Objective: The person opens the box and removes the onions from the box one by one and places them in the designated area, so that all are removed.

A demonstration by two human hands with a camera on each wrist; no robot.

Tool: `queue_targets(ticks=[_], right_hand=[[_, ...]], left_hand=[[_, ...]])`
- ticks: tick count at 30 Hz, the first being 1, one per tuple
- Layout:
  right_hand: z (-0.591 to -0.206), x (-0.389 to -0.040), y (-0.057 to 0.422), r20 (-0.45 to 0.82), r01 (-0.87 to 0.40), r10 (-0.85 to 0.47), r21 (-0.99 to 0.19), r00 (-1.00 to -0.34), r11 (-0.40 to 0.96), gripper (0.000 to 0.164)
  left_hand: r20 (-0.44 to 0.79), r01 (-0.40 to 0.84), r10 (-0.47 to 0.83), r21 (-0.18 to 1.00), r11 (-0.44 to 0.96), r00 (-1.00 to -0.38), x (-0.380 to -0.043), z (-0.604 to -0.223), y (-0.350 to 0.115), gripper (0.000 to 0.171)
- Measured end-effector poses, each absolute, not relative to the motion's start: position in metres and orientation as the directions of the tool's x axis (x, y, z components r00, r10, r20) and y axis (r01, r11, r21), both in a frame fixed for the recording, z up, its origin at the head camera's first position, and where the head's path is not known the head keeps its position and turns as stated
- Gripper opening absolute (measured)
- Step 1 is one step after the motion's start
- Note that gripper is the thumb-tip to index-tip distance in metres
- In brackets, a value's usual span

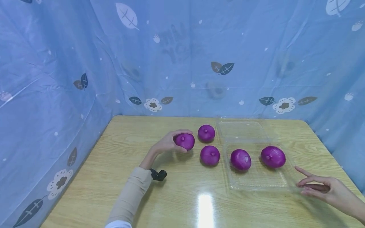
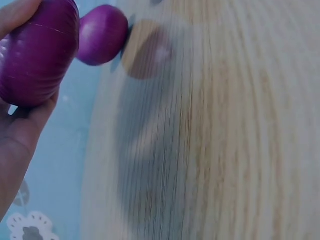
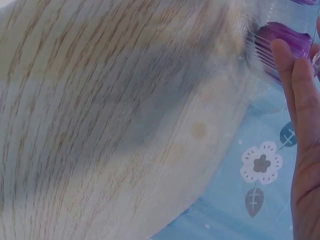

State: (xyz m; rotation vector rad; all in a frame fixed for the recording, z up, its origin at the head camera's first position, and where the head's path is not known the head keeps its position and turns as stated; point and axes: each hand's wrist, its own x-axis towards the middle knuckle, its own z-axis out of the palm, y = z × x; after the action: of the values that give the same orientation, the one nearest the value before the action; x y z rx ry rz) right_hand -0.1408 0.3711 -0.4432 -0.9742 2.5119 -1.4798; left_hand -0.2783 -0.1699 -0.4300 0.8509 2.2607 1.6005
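Observation:
My left hand [image 1: 168, 142] grips a red onion [image 1: 185, 141], fingers over its far side and thumb along its near side. In the left wrist view this onion [image 2: 37, 52] is held over the table, with its shadow below. Beside it on the table sit two more onions, one farther back [image 1: 206, 133] and one nearer [image 1: 210, 155]. A clear plastic container [image 1: 256, 183] lies with its lid [image 1: 242, 129] folded back; inside are a left onion [image 1: 240, 159] and a right onion [image 1: 273, 156]. My right hand [image 1: 328, 188] pinches the container's right edge near the front corner.
The wooden table [image 1: 114, 190] bears everything. A blue patterned curtain [image 1: 176, 63] hangs along its back and sides. A black strap mount [image 1: 158, 175] sticks out from my left wrist, over the table.

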Motion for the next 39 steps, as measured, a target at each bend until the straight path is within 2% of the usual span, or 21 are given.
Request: queue_targets(ticks=[8,23,35,39], right_hand=[[-0.445,-0.139,0.371,0.262,-0.483,-0.561,-0.825,-0.786,0.292,0.034],[-0.445,-0.14,0.37,0.302,-0.521,-0.573,-0.811,-0.762,0.266,0.033],[-0.443,-0.138,0.369,0.27,-0.501,-0.559,-0.807,-0.784,0.313,0.031],[-0.443,-0.138,0.368,0.292,-0.516,-0.57,-0.809,-0.768,0.282,0.033]], left_hand=[[0.109,0.288,0.543,0.923,0.256,-0.833,-0.291,-0.433,-0.168,0.073],[0.114,0.286,0.501,0.916,0.281,-0.858,-0.306,-0.439,-0.165,0.074],[0.045,0.26,0.52,0.901,0.349,-0.853,-0.322,-0.445,-0.161,0.072],[0.041,0.26,0.525,0.9,0.351,-0.85,-0.324,-0.445,-0.162,0.071]])
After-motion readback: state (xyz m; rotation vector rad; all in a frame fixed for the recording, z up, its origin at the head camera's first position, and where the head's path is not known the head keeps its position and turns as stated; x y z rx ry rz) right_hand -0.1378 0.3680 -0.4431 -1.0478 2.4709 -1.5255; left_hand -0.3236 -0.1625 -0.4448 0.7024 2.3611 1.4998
